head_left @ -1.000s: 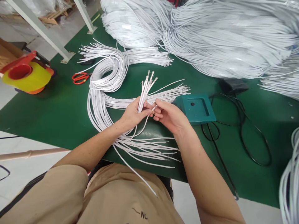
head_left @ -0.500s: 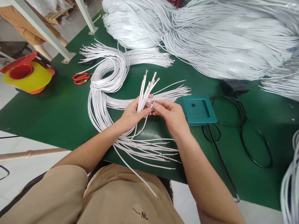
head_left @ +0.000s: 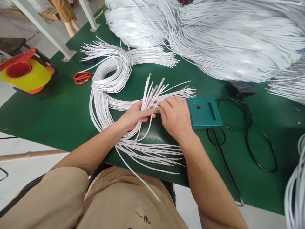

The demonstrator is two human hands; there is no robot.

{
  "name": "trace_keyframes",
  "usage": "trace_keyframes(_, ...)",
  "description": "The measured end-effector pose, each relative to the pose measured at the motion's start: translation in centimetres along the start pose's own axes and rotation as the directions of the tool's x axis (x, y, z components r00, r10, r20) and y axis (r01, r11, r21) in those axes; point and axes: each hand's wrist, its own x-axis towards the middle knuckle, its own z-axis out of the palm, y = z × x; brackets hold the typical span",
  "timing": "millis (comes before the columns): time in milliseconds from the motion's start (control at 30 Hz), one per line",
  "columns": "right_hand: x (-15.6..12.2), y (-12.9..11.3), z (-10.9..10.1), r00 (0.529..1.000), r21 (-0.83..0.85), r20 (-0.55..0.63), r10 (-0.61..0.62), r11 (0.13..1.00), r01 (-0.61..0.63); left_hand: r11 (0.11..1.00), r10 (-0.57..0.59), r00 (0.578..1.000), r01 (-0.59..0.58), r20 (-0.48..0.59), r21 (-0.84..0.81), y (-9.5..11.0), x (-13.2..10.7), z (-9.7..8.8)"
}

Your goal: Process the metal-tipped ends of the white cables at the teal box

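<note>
My left hand (head_left: 136, 115) is closed around a bunch of white wires (head_left: 148, 97), whose ends fan upward above the thumb. Close beside it, my right hand (head_left: 175, 116) has its fingers pinched at the tip of one wire (head_left: 150, 124) that curves up from the bunch. The exact grip at that tip is partly hidden by the fingers. A looped bundle of white wires (head_left: 101, 109) lies under and left of my hands, with loose ends (head_left: 157, 152) spread toward the table's front edge.
A teal device (head_left: 217, 112) with a black cable (head_left: 250, 140) sits right of my right hand. Red-handled scissors (head_left: 82, 78) and a yellow-and-red tape dispenser (head_left: 26, 74) are at left. Large wire bundles (head_left: 226, 41) cover the back. Another person's legs (head_left: 69, 22) show beyond the table (head_left: 47, 124).
My right hand has turned over, its back now upward and fingers curled at the wire tip. The wire ends in my left hand have spread apart. The person behind has moved right.
</note>
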Motion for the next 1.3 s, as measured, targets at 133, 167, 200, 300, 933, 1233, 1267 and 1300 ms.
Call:
trace_keyframes(133, -0.2, 1.8, -0.3, 0.989, -0.025, 0.125, 0.080, 0.997, -0.078, 0.962, 0.091, 0.994, -0.073, -0.058, 0.263, -0.5, 0.4, -0.1)
trace_keyframes(167, -0.2, 2.2, -0.3, 0.984, -0.011, 0.165, 0.070, 0.998, -0.069, 0.948, 0.101, 0.993, -0.077, -0.060, 0.309, -0.6, 0.4, -0.1)
trace_keyframes(200, -0.3, 2.5, -0.2, 0.979, 0.005, 0.195, 0.057, 0.998, -0.059, 0.936, 0.104, 0.993, -0.077, -0.063, 0.342, -0.7, 0.5, -0.1)
trace_keyframes(300, -0.4, 3.0, -0.1, 0.974, 0.030, 0.222, 0.044, 0.998, -0.052, 0.908, 0.101, 0.992, -0.060, -0.078, 0.415, -0.8, 0.5, -0.1)
trace_keyframes(933, -0.1, 1.3, 0.0, 0.989, 0.189, 0.037, 0.142, 0.971, -0.146, 0.819, 0.222, 0.966, -0.109, -0.135, 0.564, -0.7, -0.2, 0.1)
trace_keyframes(1233, 0.5, 0.5, 0.8, 0.978, 0.281, 0.074, 0.195, 0.937, -0.208, 0.815, 0.294, 0.952, -0.204, -0.085, 0.542, -0.8, -0.4, 0.2)
trace_keyframes(1267, 0.4, 0.7, 0.6, 0.977, 0.221, 0.069, 0.202, 0.952, -0.213, 0.824, 0.286, 0.954, -0.197, -0.090, 0.531, -0.8, -0.3, 0.2)
trace_keyframes(1300, 0.2, 0.9, 0.4, 0.976, 0.163, 0.068, 0.207, 0.963, -0.215, 0.832, 0.276, 0.956, -0.188, -0.096, 0.522, -0.8, -0.3, 0.1)
